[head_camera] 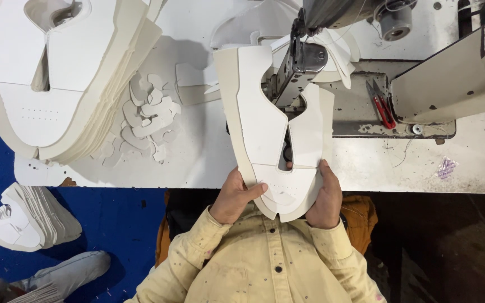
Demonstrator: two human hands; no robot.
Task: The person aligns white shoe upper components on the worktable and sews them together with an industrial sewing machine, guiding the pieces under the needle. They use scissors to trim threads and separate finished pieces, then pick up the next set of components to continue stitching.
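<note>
The white shoe upper (270,123) lies flat on the table (197,157), its toe end gripped by both hands and its far end under the sewing machine (310,56). The left hand (234,196) pinches the near left edge, thumb on top. The right hand (325,196) clasps the near right edge. Left of the left hand lie small white cut pieces (147,118) and a tall stack of uppers (57,73). Red snips (383,106) rest beyond the right hand.
</note>
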